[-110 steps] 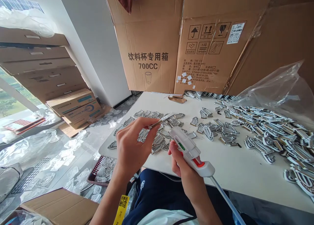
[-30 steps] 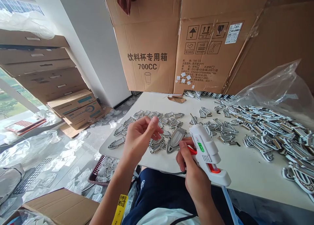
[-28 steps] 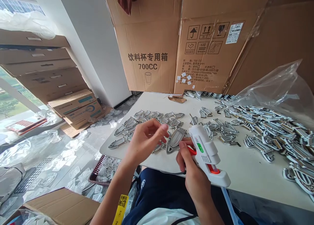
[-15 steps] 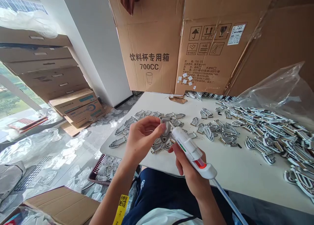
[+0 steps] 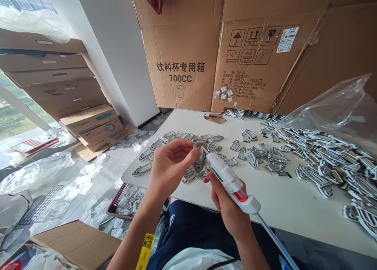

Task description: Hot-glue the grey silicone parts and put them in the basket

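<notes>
My left hand pinches a shield-shaped grey badge upright between thumb and fingers, and its lower part is partly hidden. My right hand grips a white hot glue gun with a red trigger area. The gun's tip reaches the badge's right side, though contact is hard to confirm. Several similar badges lie on the white table below my hands, with a much denser heap to the right.
Large cardboard boxes stand behind the table, and a clear plastic bag lies at the right. A red basket of badges sits on the floor at the left, among plastic wrappers. A glue gun cable runs down at the right.
The badge that lay on the table is now held up in my left hand. The glue gun has tilted over, bringing its tip from pointing away to the badge.
</notes>
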`<control>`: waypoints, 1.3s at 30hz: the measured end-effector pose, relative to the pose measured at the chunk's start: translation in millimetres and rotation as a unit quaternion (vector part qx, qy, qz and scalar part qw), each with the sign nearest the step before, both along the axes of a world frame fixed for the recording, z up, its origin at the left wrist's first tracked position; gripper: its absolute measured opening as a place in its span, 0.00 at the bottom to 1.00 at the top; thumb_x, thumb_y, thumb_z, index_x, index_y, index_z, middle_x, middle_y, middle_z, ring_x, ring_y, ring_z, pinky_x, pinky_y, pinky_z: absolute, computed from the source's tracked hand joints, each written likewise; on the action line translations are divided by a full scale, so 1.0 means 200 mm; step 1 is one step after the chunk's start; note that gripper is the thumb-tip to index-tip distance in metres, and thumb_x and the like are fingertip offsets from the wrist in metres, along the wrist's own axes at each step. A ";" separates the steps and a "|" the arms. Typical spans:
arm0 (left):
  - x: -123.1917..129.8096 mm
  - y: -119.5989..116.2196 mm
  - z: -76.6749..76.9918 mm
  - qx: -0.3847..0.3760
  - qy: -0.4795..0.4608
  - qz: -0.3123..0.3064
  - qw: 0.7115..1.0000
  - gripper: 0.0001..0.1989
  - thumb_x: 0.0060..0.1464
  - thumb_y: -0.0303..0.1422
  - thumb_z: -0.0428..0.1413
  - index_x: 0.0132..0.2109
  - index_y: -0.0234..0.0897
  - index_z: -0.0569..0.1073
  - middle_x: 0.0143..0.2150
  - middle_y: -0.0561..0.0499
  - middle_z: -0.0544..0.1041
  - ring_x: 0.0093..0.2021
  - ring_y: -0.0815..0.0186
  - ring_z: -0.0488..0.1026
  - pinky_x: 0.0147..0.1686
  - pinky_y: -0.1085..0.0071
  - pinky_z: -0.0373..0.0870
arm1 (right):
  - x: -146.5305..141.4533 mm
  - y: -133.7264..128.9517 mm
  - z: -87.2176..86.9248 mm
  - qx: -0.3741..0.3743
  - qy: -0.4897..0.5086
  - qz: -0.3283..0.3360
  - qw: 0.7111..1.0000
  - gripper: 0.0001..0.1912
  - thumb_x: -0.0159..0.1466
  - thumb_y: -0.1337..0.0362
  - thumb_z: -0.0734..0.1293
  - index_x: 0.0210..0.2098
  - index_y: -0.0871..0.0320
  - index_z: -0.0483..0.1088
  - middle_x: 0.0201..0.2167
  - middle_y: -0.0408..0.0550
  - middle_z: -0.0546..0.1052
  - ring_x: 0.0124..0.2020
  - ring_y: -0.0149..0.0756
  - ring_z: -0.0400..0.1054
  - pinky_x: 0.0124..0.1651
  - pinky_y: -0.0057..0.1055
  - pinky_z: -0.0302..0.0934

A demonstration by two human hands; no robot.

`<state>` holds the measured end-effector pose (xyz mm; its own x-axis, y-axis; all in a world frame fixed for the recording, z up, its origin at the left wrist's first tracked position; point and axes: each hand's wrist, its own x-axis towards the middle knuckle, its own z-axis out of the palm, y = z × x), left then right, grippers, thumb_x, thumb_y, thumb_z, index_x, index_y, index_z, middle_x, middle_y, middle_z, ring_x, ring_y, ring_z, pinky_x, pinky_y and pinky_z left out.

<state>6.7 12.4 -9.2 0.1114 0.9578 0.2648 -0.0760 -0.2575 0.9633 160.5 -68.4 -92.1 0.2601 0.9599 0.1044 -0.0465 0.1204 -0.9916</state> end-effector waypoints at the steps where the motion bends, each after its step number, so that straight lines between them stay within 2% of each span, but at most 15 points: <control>1: 0.00 0.00 0.00 -0.001 -0.003 -0.002 1.000 0.08 0.51 0.31 0.75 0.38 0.39 0.87 0.33 0.51 0.89 0.34 0.66 0.88 0.35 0.77 0.86 | 0.00 0.00 0.00 0.001 0.000 0.000 1.000 0.24 0.74 0.39 0.75 0.38 0.54 0.79 0.15 0.32 0.61 0.21 0.30 0.48 0.33 0.34 0.57; 4: 0.00 0.00 0.00 -0.005 -0.013 -0.008 1.000 0.08 0.52 0.30 0.76 0.39 0.39 0.87 0.34 0.52 0.89 0.34 0.67 0.87 0.36 0.79 0.85 | -0.01 0.00 0.00 -0.001 0.012 0.004 1.000 0.24 0.74 0.40 0.75 0.36 0.54 0.77 0.16 0.33 0.62 0.21 0.31 0.49 0.32 0.33 0.59; 8: 0.00 0.00 -0.01 -0.007 -0.015 -0.009 1.000 0.08 0.52 0.30 0.76 0.40 0.39 0.87 0.34 0.51 0.89 0.35 0.67 0.87 0.36 0.79 0.86 | -0.02 -0.01 0.01 0.005 0.034 0.007 0.999 0.24 0.73 0.39 0.76 0.35 0.53 0.76 0.17 0.35 0.61 0.23 0.33 0.54 0.27 0.31 0.55; 14: -0.01 -0.01 0.00 -0.007 -0.004 -0.012 1.000 0.07 0.54 0.31 0.75 0.39 0.39 0.87 0.35 0.50 0.89 0.36 0.65 0.88 0.37 0.76 0.87 | -0.02 -0.01 0.00 0.007 0.046 0.017 0.999 0.24 0.73 0.40 0.76 0.36 0.53 0.77 0.17 0.34 0.62 0.23 0.32 0.52 0.27 0.30 0.55; 21: -0.01 -0.01 -0.01 -0.006 0.006 -0.011 1.000 0.07 0.56 0.33 0.75 0.40 0.40 0.87 0.35 0.51 0.89 0.37 0.66 0.88 0.38 0.77 0.86 | -0.02 -0.01 -0.02 0.008 0.045 0.013 0.999 0.23 0.73 0.40 0.76 0.35 0.52 0.76 0.17 0.36 0.61 0.25 0.36 0.58 0.25 0.30 0.56; 27: -0.01 -0.02 -0.01 0.000 0.016 -0.005 1.000 0.07 0.57 0.35 0.75 0.41 0.39 0.87 0.36 0.50 0.89 0.37 0.65 0.88 0.38 0.76 0.86 | -0.03 -0.01 -0.01 -0.005 0.056 0.004 0.998 0.24 0.71 0.39 0.76 0.36 0.53 0.76 0.17 0.33 0.58 0.23 0.32 0.50 0.25 0.29 0.56; 32: -0.01 -0.03 0.01 0.007 0.028 0.005 1.000 0.08 0.55 0.35 0.74 0.40 0.38 0.87 0.34 0.49 0.89 0.35 0.63 0.88 0.36 0.73 0.87 | -0.03 -0.02 0.02 -0.022 0.044 -0.009 0.999 0.26 0.71 0.37 0.76 0.33 0.52 0.71 0.18 0.34 0.58 0.24 0.33 0.50 0.26 0.31 0.56; 35: -0.01 -0.04 0.02 0.010 0.035 0.013 0.999 0.08 0.54 0.35 0.75 0.40 0.38 0.87 0.34 0.48 0.89 0.35 0.61 0.88 0.36 0.70 0.89 | -0.04 -0.03 0.02 -0.027 0.039 -0.018 0.999 0.26 0.70 0.37 0.76 0.35 0.53 0.75 0.18 0.34 0.58 0.24 0.33 0.50 0.28 0.32 0.58; 39: -0.02 -0.04 0.02 0.018 0.040 0.015 0.999 0.07 0.55 0.34 0.74 0.40 0.39 0.87 0.34 0.49 0.89 0.35 0.62 0.88 0.37 0.70 0.89 | -0.03 -0.03 0.00 -0.014 0.043 -0.013 0.999 0.25 0.71 0.38 0.76 0.35 0.53 0.76 0.18 0.33 0.57 0.23 0.32 0.47 0.28 0.32 0.57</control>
